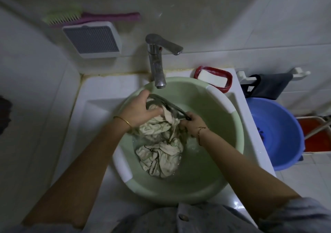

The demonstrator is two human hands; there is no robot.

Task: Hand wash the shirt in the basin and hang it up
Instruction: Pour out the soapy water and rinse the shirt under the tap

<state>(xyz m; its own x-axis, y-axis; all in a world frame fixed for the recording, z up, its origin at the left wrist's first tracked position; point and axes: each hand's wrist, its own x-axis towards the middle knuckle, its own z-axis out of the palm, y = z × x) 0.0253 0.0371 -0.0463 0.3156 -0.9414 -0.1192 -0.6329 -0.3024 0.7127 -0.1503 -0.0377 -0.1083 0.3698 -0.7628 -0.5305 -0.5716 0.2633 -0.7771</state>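
Head view: left hand and right hand both grip the crumpled cream cloth shirt, half sunk inside the round green plastic basin. Yanking its taut dark trim might tear stitching or slop water over the basin.

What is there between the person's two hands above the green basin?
In the head view, a dark-edged band of the shirt runs from the left hand to the right hand; both hands grip it.

Wet cream shirt lies bunched in the water-filled green basin.
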